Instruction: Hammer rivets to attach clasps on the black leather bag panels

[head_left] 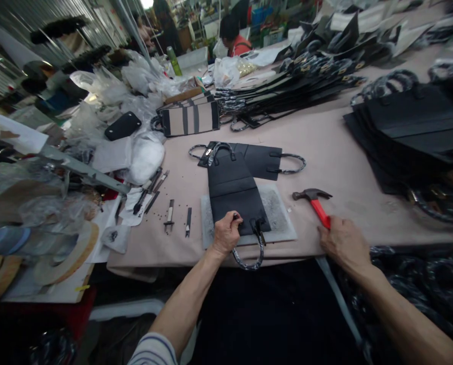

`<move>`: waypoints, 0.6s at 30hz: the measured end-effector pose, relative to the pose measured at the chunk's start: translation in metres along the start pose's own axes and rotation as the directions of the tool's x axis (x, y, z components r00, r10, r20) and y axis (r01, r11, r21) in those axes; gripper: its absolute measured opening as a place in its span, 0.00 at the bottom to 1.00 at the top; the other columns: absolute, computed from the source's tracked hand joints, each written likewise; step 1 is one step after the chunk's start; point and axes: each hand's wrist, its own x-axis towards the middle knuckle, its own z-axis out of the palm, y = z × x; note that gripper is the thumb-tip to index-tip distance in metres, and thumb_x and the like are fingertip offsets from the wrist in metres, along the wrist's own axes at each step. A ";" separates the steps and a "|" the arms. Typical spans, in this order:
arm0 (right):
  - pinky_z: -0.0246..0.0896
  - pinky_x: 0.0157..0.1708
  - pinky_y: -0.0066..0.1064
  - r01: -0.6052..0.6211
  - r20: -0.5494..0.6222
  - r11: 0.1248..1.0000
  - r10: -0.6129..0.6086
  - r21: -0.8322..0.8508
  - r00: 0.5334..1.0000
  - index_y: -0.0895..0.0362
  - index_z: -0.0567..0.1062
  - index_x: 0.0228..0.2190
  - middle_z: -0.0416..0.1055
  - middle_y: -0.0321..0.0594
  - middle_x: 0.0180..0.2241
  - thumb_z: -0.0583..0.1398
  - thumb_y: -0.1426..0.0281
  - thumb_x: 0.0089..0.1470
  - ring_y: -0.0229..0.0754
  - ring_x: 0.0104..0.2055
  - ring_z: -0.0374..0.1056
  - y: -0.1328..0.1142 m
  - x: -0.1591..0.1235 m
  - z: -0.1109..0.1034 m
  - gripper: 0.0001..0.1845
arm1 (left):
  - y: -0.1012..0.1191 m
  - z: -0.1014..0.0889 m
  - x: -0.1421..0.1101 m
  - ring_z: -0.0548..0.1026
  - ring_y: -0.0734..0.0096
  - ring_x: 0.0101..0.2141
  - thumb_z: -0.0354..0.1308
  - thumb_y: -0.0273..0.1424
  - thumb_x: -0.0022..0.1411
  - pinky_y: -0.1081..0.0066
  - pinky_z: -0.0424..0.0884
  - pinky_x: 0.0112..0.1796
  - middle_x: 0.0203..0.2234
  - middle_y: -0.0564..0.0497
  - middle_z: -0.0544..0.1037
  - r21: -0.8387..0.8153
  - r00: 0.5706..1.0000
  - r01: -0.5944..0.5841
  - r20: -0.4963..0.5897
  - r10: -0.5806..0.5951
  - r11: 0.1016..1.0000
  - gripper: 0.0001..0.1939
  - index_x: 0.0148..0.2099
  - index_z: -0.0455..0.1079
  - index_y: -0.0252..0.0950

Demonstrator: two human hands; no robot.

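Observation:
A black bag panel (234, 195) with wrapped handles lies lengthwise over a grey pad (277, 213) at the table's front edge. My left hand (226, 234) is closed, pinching the panel's near edge beside the handle loop (249, 258) that hangs over the table edge. My right hand (342, 243) is wrapped round the red handle of a hammer (313, 200), whose dark head rests on the table to the right of the pad. A second black panel (262, 159) lies flat behind the first.
Punches and small metal tools (169, 215) lie left of the pad. Stacks of black bag panels (409, 132) fill the right and far side (287, 86). A striped bag (190, 119), plastic bags and clutter crowd the left. A person (234, 38) sits far back.

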 end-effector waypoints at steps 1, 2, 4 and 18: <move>0.64 0.42 0.50 -0.102 0.079 0.986 0.092 0.135 0.993 0.61 0.72 0.44 0.68 0.55 0.38 0.57 0.62 0.59 0.60 0.42 0.67 0.000 0.002 -0.002 0.16 | 0.000 0.001 0.000 0.78 0.71 0.32 0.54 0.26 0.69 0.72 0.73 0.37 0.32 0.51 0.79 0.015 1.000 -0.009 0.001 0.008 1.000 0.05 0.41 0.70 0.38; 0.66 0.41 0.48 -0.197 0.164 0.944 0.157 0.265 0.974 0.59 0.71 0.40 0.67 0.51 0.35 0.59 0.63 0.57 0.56 0.40 0.67 -0.002 0.004 -0.005 0.13 | 0.000 0.001 -0.001 0.78 0.71 0.31 0.54 0.26 0.69 0.73 0.73 0.37 0.32 0.51 0.79 0.029 1.000 -0.023 0.002 0.023 0.999 0.05 0.41 0.70 0.38; 0.69 0.36 0.42 -0.295 0.301 0.850 0.171 0.436 0.938 0.55 0.69 0.34 0.66 0.43 0.30 0.61 0.66 0.52 0.49 0.34 0.66 -0.012 0.004 -0.013 0.08 | 0.000 0.002 -0.003 0.78 0.71 0.31 0.53 0.27 0.70 0.73 0.73 0.36 0.32 0.51 0.79 0.048 0.998 -0.056 0.008 0.055 0.997 0.05 0.42 0.70 0.38; 0.39 0.21 0.34 0.624 -0.069 0.738 -0.630 0.256 0.773 0.52 0.64 0.30 0.62 0.35 0.18 0.50 0.59 0.65 0.39 0.16 0.53 -0.137 -0.064 -0.088 0.14 | -0.009 0.007 -0.005 0.79 0.68 0.31 0.53 0.27 0.69 0.72 0.74 0.36 0.32 0.48 0.80 0.088 0.998 -0.056 0.008 0.055 0.995 0.07 0.43 0.73 0.37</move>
